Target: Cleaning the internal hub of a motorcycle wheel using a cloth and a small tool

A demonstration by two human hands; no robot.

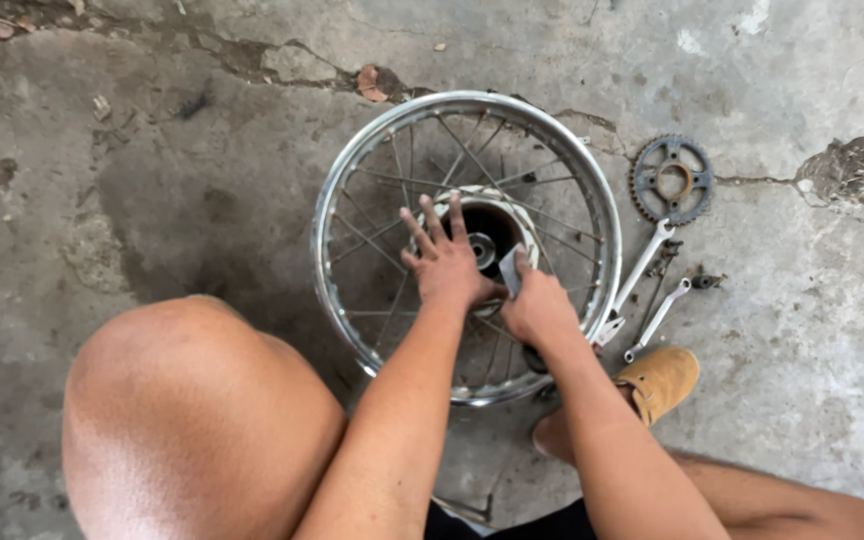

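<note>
Spoked wheel point(467, 245) flat on the cracked concrete floor point(152, 150), chrome rim toward the top of the view, its near arc hidden behind both forearms. Hub point(487, 235) at the wheel's centre only half seen: dark hollow, pale ring around it, small round bearing just inside (details too murky to tell apart).

Left hand point(444, 262) lying on the spokes and the hub's edge, fingers spread and released, clasping nothing. Right hand point(537, 305) just right of the hub, fingers clenched round a small flat grey piece point(510, 272) sticking up between thumb and fingers; kind of piece hard to make out, lower end buried in the fist.

Right of the wheel, well clear of the rim: toothed sprocket point(672, 180) up top, long spanner point(640, 270) slanting down from it with its lower end touching the rim's outer side, shorter spanner point(658, 318) just beyond, and a few small dark bits beside them (too small to name). Tan shoe point(662, 382) below the spanners, partly covered by the right forearm. Bare knee point(192, 400) left of the wheel, blocking the floor there and cut off by the bottom edge.
</note>
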